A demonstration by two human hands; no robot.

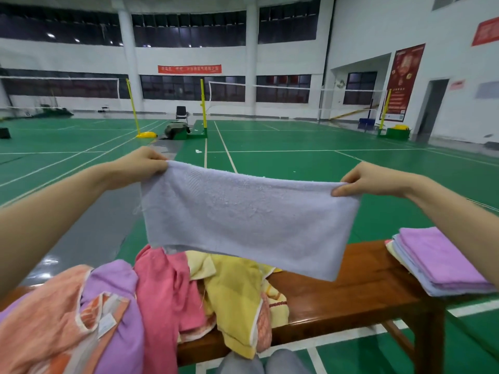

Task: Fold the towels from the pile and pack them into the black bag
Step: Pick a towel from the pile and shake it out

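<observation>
over the bench [351, 287], i hold a lilac towel [243, 220] taut in the air, left hand [143, 166] and right hand [364, 179] each pinching a top corner, mid-fold above the pile [167, 292]; next, i judge, bring the corners together. the bag is out of view.

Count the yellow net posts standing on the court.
3: one yellow net post left of centre, one at centre by the chair, one far right. Others may be hidden.
</observation>
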